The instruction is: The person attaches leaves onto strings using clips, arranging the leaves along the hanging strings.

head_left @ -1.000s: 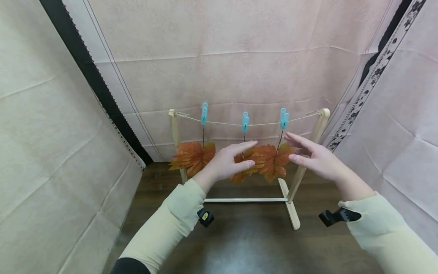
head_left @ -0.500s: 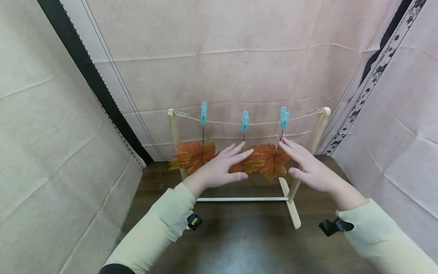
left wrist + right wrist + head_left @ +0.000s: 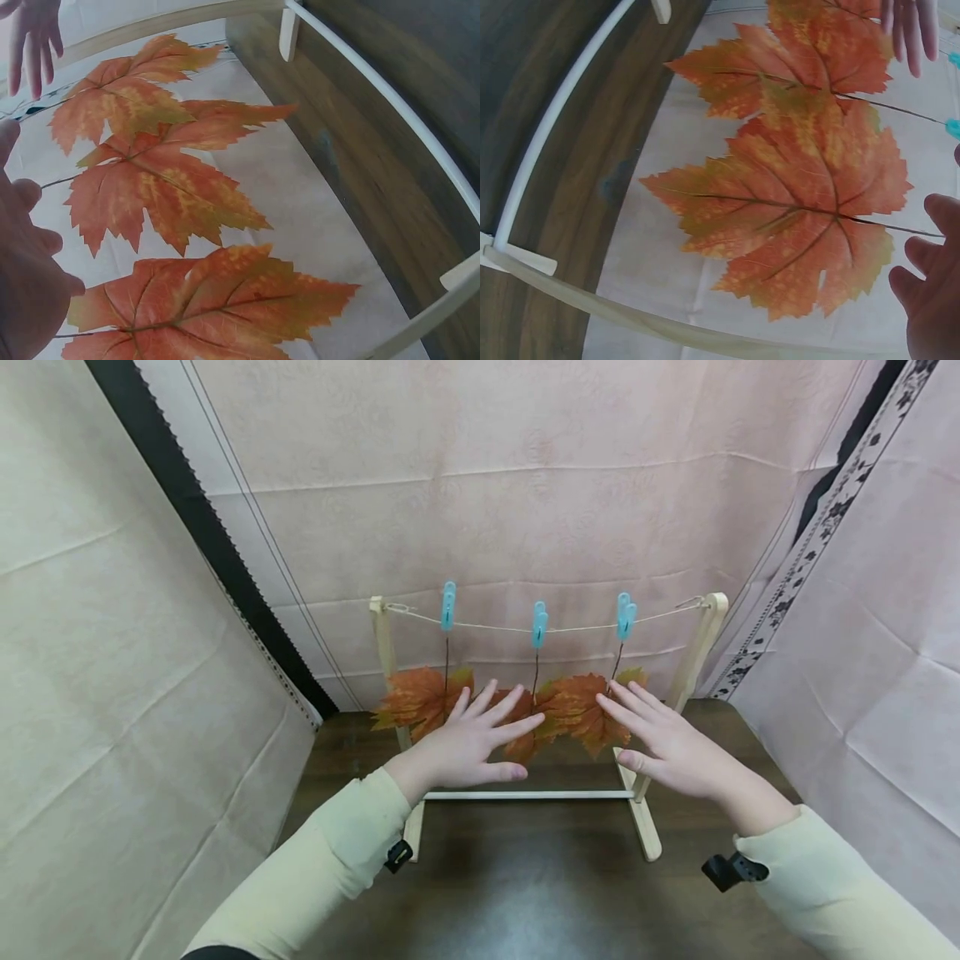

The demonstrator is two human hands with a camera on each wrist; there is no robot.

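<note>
Three orange maple leaves hang by their stems from blue clothespins on a string: a left leaf (image 3: 415, 697), a middle leaf (image 3: 521, 747) partly hidden, and a right leaf (image 3: 585, 710). The clothespins are a left one (image 3: 447, 607), a middle one (image 3: 539, 625) and a right one (image 3: 626, 616). My left hand (image 3: 457, 747), fingers spread and holding nothing, is in front of the left and middle leaves. In front of the right leaf is my right hand (image 3: 671, 747), its fingers extended with nothing in them. Whether either hand touches a leaf, I cannot tell.
A wooden frame with a right post (image 3: 699, 652) and left post (image 3: 383, 639) carries the string (image 3: 491, 627). A white crossbar (image 3: 525, 795) joins its feet low down. It stands on a dark wooden table (image 3: 525, 893), with pale cloth (image 3: 487, 527) behind and at both sides.
My left hand has moved left and down, its fingers spreading. My right hand has shifted slightly down and its fingers have straightened. The leaves and clothespins stay hanging.
</note>
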